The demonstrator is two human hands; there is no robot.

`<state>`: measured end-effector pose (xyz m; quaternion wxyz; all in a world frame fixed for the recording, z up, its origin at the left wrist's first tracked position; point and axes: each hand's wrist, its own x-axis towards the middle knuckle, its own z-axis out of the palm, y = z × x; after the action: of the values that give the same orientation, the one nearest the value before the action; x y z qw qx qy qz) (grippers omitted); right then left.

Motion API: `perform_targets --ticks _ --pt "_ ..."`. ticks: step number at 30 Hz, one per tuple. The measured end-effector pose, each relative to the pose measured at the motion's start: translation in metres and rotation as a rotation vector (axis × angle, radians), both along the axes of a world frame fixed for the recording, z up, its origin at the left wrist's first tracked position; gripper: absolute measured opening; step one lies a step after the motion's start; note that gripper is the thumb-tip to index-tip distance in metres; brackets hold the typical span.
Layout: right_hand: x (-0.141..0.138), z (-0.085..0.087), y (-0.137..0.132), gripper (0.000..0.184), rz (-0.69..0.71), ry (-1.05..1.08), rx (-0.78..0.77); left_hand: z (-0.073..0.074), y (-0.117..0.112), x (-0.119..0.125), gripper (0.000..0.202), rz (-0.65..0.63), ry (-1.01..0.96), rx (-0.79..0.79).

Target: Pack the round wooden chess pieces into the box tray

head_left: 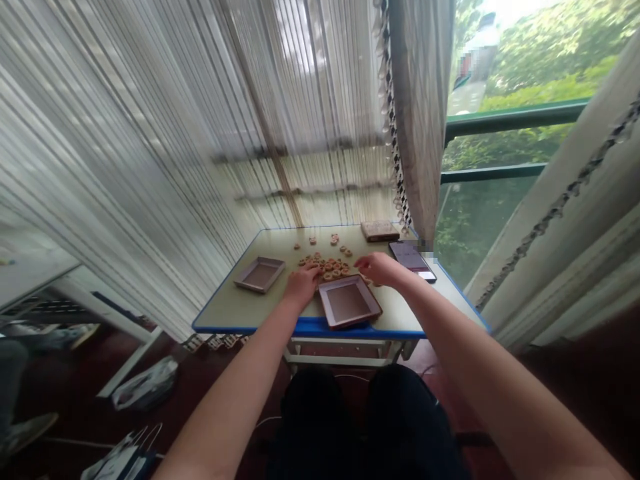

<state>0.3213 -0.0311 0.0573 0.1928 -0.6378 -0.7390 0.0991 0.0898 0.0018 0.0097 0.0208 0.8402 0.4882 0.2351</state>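
Observation:
A loose pile of small round wooden pieces point(330, 267), which look like Chinese chess pieces, lies in the middle of the table. My left hand point(301, 281) is at the pile's left side, its fingers stretched out and touching the pieces there. To the right of the pile, my right hand point(379, 267) is held low with fingers loosely bent and apart, and I see nothing in it. Just in front of the pieces sits a square shallow box part point(375, 308), open side up. Several more pieces point(335, 239) lie scattered behind the pile.
Another shallow box part point(240, 283) stands on the table's left side. A closed box point(380, 231) is at the back right, with a phone point(407, 257) in front of it. String curtains point(300, 100) hang behind the blue-edged table point(220, 310). Bags point(145, 383) lie on the floor at left.

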Motion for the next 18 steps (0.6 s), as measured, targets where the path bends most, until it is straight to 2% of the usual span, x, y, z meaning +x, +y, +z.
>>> perform_targets --ticks 3,6,9,10,12,15,18 --pt "-0.003 -0.002 0.032 0.027 0.008 0.022 0.104 -0.004 0.003 -0.001 0.031 -0.033 -0.038 0.031" --pt "0.002 -0.015 0.044 0.032 -0.124 0.019 0.239 -0.006 0.007 -0.002 0.03 -0.041 -0.053 0.046" --pt "0.014 -0.026 0.046 0.028 -0.133 -0.099 0.15 -0.008 0.008 -0.002 0.031 -0.053 -0.048 0.019" --pt "0.018 -0.028 0.045 0.03 -0.147 -0.116 0.163 -0.008 0.008 -0.002 0.031 -0.05 -0.048 0.013" --pt "0.025 -0.029 0.044 0.028 -0.156 -0.158 0.088 -0.006 0.007 -0.003 0.032 -0.031 -0.046 0.012" --pt "0.029 -0.027 0.044 0.028 -0.16 -0.176 -0.079 0.004 0.011 -0.005 0.029 0.03 -0.034 0.021" --pt "0.026 -0.026 0.044 0.029 -0.168 -0.135 -0.113 0.019 0.031 -0.004 0.031 0.133 0.002 0.025"
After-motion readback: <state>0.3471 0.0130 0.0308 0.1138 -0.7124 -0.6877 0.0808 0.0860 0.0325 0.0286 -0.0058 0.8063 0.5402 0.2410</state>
